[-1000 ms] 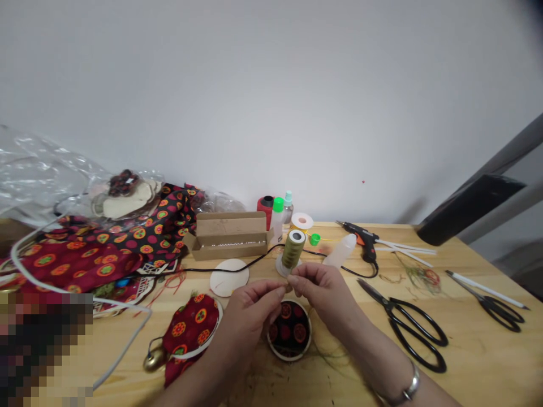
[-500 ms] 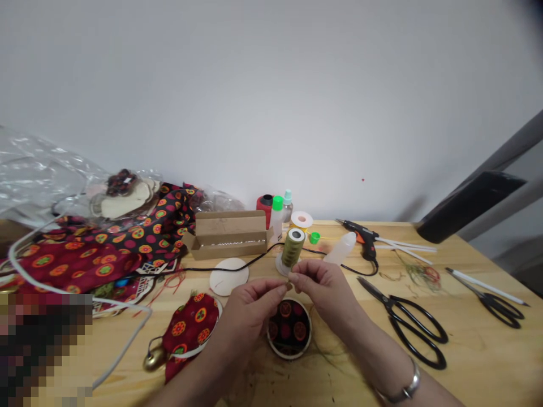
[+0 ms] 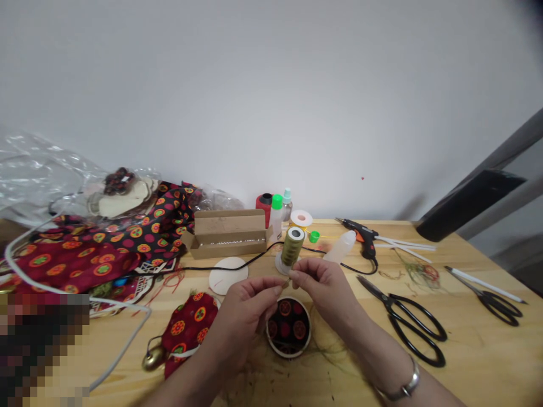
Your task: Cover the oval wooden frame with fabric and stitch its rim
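Observation:
My left hand [image 3: 254, 302] is closed in a pinch above the round fabric-covered disc [image 3: 289, 328], which has a black printed face and pale rim. Opposite it, my right hand [image 3: 318, 282] pinches too, its fingertips almost meeting the left ones. What lies between the fingertips is too small to make out. Just behind them stands a spool of olive green thread [image 3: 292, 249]. To the left of my left hand lies a dark red patterned fabric piece [image 3: 189, 325] with a brass bell [image 3: 153, 358] beside it.
Large black scissors [image 3: 418, 325] and smaller scissors [image 3: 494, 305] lie at right, a glue gun [image 3: 360, 232] behind. An open cardboard box [image 3: 229, 234], a white disc [image 3: 228, 276], small bottles [image 3: 275, 217] and a black cord stand or lie further back. Patterned cloth [image 3: 85, 260] fills the left.
Both hands stay pinched together over the disc; the left fingertips have shifted slightly left, widening the small gap between the hands.

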### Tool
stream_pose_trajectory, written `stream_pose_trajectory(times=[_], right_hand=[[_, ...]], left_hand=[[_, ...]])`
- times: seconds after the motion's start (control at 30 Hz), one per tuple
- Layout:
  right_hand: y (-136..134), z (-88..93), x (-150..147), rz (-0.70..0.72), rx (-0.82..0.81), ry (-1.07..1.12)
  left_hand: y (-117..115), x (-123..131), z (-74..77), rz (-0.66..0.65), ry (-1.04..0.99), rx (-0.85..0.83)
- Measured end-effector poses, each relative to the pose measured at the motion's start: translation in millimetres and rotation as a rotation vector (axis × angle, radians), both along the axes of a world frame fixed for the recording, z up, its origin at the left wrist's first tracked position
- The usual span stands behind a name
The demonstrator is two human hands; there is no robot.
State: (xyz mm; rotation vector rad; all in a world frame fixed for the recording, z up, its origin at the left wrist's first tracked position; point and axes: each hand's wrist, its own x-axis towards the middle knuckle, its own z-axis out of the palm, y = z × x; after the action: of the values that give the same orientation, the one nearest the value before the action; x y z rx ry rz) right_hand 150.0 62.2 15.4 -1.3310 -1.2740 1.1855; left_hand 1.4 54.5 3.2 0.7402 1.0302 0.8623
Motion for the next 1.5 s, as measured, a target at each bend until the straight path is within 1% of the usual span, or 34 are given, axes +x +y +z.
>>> stream_pose_trajectory(times=[0.2,0.4,0.63,0.93,1.03,1.23,1.5], right_hand=[[0.8,-2.8,0.6,-0.018,0.006,-0.021],[1.0,-1.6,-0.4,-0.022,0.007,-0.018],[1.4,-2.4,0.4,-0.013,0.014,-0.018],[1.0,-2.1,1.0,-0.017,0.037,-0.035],[1.1,-2.1,1.1,-0.018,0.034,-0.031],[0.7,-2.3,1.4,-0.023,0.040,-0.040],[1.2,-0.7,1.8,-0.012,0.045,-0.045]], left_hand=[[0.7,0.6,0.2,0.003,-0.037,-0.015],[0.4,1.3,1.3,-0.004,0.007,-0.021],[-0.4,1.1,1.1,0.006,-0.012,0.013],[0.0,1.4,1.9,0.010,0.035,0.003],[-0.7,1.9,3.1,0.025,0.052,-0.001],[-1.9,2.5,4.9,0.061,0.007,-0.031],[-2.1,0.2,3.3,0.007,-0.046,-0.023]])
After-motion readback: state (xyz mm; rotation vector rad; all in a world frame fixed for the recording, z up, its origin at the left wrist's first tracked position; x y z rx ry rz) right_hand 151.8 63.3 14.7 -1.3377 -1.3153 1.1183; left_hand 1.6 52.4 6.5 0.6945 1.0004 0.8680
